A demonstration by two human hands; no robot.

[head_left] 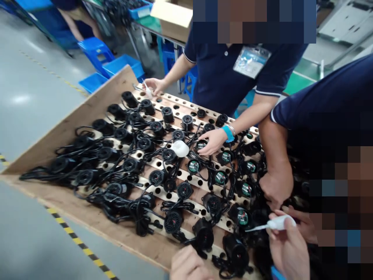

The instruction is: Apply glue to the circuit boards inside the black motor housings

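Observation:
My right hand (288, 249) grips a small white squeeze bottle (281, 222) with a long thin nozzle. The nozzle points left, close to a black round motor housing (242, 217) whose green circuit board and wires show. At the near edge of the wooden tray (96, 229), my left hand (189, 264) has its fingers curled; what they hold, if anything, is hidden. Beside it stand a black cylindrical unit (203, 233) and another black unit (236, 252), with cables around them. Several more black units sit in rows, some with slotted tops, others exposing green boards.
Across the tray, a co-worker's hand (214, 140) reaches over the units; the other hand (155, 85) holds a similar white bottle. At right, another person's arm (276, 175) reaches in. A white round piece (180, 148) lies mid-tray. Blue bins (124, 67) stand behind.

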